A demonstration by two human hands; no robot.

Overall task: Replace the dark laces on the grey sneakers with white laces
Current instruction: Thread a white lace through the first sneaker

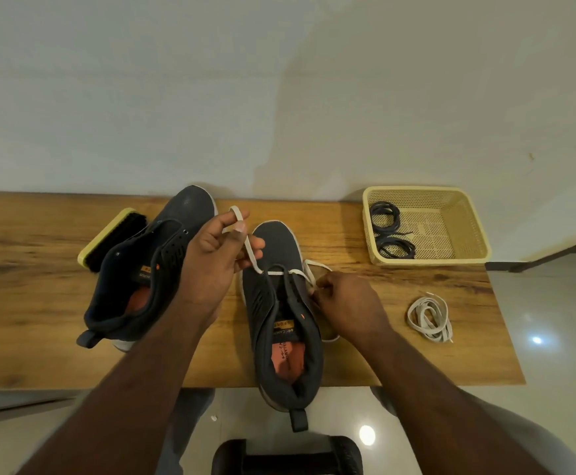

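two hands work one white lace [249, 257] on the nearer grey sneaker [281, 313]. the left hand [216, 255] has its fingers curled round one end of the lace, pinching it between thumb and forefinger and lifting it above the toe, so the strand runs taut down to the lowest eyelets. the right hand [346, 299] pinches the other end just beside the shoe's right edge, fingers curled in tight, with a loop of lace arching past the knuckles. the lace crosses the shoe once at the bottom of the eyelet rows; the eyelets above it are unlaced. this sneaker stands toe away on the wooden table [40, 286], its heel hanging over the near edge. the second grey sneaker [149, 269] lies to the left, tilted and without laces, partly over a shoe brush [108, 238]. a bundled white lace [430, 318] rests on the table to the right. farther back, two coiled dark laces [391, 236] lie in a yellow plastic basket [465, 234].
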